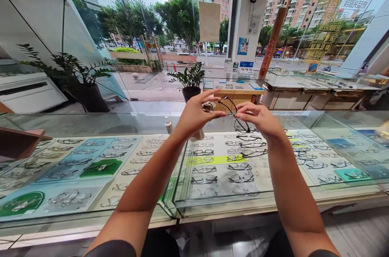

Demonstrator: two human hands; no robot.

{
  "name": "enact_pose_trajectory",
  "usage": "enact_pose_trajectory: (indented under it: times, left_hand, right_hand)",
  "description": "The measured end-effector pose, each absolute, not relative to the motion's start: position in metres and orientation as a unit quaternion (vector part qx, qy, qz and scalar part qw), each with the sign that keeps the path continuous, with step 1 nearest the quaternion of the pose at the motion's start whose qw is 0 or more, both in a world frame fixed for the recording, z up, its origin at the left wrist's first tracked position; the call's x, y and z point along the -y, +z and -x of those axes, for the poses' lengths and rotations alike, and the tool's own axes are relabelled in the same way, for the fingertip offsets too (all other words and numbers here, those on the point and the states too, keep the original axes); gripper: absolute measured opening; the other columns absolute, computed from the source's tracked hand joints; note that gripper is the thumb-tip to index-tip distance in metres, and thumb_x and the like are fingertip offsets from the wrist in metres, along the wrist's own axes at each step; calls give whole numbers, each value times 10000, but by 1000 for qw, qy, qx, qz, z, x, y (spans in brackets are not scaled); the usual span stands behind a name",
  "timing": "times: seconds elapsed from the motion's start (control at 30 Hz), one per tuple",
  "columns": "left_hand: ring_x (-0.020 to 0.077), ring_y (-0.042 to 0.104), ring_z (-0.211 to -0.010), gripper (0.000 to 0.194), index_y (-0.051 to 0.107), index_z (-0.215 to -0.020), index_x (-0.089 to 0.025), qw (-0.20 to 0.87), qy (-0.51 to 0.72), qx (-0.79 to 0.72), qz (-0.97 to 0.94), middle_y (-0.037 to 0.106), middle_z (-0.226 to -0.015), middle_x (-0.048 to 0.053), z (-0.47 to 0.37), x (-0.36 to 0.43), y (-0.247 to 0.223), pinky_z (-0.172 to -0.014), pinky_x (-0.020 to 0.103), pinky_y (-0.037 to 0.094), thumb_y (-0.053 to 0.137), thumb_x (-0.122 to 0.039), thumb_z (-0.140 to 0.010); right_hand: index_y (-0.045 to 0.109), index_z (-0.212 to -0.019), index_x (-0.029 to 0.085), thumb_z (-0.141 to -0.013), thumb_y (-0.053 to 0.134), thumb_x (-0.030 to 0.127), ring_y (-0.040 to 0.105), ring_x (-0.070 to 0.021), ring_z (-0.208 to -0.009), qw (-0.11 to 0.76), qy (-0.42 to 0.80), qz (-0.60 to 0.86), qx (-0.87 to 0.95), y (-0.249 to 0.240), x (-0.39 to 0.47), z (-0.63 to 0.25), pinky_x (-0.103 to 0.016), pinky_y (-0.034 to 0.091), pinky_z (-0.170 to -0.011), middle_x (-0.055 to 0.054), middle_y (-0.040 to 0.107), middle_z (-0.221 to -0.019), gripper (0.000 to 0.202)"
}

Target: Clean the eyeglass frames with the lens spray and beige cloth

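A pair of thin dark-framed glasses is held up above the glass display counter, between my two hands. My left hand has a crumpled pale cloth tucked in its palm, its thumb and fingers reaching toward the lens side of the frame. My right hand pinches the glasses near the frame's right side, thumb and fingertips together. One dark temple hangs down beneath the right fingers. Rows of glasses lie under the counter's glass top.
A small white spray bottle stands on the counter left of my hands. Potted plants are beyond it. Another display case stands at the back right, before large windows. The near counter edge runs below my forearms.
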State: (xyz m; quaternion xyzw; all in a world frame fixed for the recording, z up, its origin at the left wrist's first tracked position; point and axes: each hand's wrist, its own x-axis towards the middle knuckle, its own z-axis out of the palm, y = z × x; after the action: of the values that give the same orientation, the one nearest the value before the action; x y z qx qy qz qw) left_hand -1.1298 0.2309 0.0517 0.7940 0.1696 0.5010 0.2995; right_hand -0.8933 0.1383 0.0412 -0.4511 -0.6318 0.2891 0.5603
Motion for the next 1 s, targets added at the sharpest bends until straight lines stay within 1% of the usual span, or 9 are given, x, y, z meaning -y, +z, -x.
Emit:
enact_pose_trajectory:
  times: [0.13,0.27,0.37,0.47,0.53,0.6,0.67,0.83,1.0]
  left_hand:
    - [373,795,-1155,944,685,-1500,-246,397,483,-162,-763,807,-1284,206,1116,-210,40,-563,290,606,1045,-422,-645]
    - [226,775,-762,937,670,-1520,-242,507,452,-188,-709,829,-1225,204,1110,-189,20,-450,220,457,1027,-395,-668]
    - [182,748,-748,880,692,-1487,-228,578,426,-202,-666,809,-1290,210,1109,-172,1,-435,182,354,1006,-411,-685]
    - [119,695,-729,822,725,-1415,-199,643,411,-195,-616,772,-1373,223,1110,-152,-16,-438,163,285,1016,-399,-673]
    - [32,571,-611,762,750,-1351,-181,680,401,-192,-582,743,-1427,231,1111,-138,-25,-436,164,258,1026,-389,-672]
    - [-35,405,-518,707,758,-1319,-173,706,390,-191,-560,724,-1460,230,1111,-126,-33,-432,172,242,1018,-398,-702]
    - [-45,336,-495,690,750,-1322,-180,712,383,-199,-554,733,-1451,217,1111,-117,-42,-436,181,253,1006,-417,-727]
    - [59,573,-641,604,750,-1179,-166,627,432,-260,-593,779,-1371,166,1114,-111,-59,-556,218,459,990,-482,-724]
    - [92,590,-650,571,747,-1078,-159,533,476,-320,-622,800,-1285,143,1142,-141,-70,-595,259,494,941,-578,-743]
  right_hand:
    - [834,-771,252,-696,951,555,687,-243,-1109,584,305,466,592,26,-112,893,-473,512,-1078,-78,766,-1177,333]
    - [821,-759,241,-686,953,570,677,-285,-1247,589,326,474,567,12,-86,897,-488,470,-1145,-107,791,-1254,362]
    - [810,-746,237,-680,956,586,683,-301,-1266,591,362,468,548,0,-68,904,-495,451,-1156,-116,806,-1292,385]
    - [792,-741,236,-654,969,593,704,-265,-1087,589,398,464,528,-14,-52,911,-451,490,-1057,-74,831,-1049,408]
    - [785,-746,228,-644,969,606,662,-224,-919,586,406,471,520,-25,-43,917,-406,502,-947,-38,780,-870,433]
    - [785,-751,219,-642,968,621,605,-193,-825,591,401,478,512,-36,-34,922,-381,493,-876,-22,735,-807,455]
    - [793,-762,216,-645,968,632,589,-188,-814,607,391,482,496,-47,-26,926,-376,490,-860,-25,729,-811,466]
    - [814,-761,221,-591,996,615,629,-213,-860,663,355,506,423,-76,-11,922,-394,512,-888,-39,757,-832,467]
    - [854,-791,208,-536,1026,537,670,-209,-900,714,341,524,315,-104,-2,901,-392,537,-942,-50,791,-868,451]
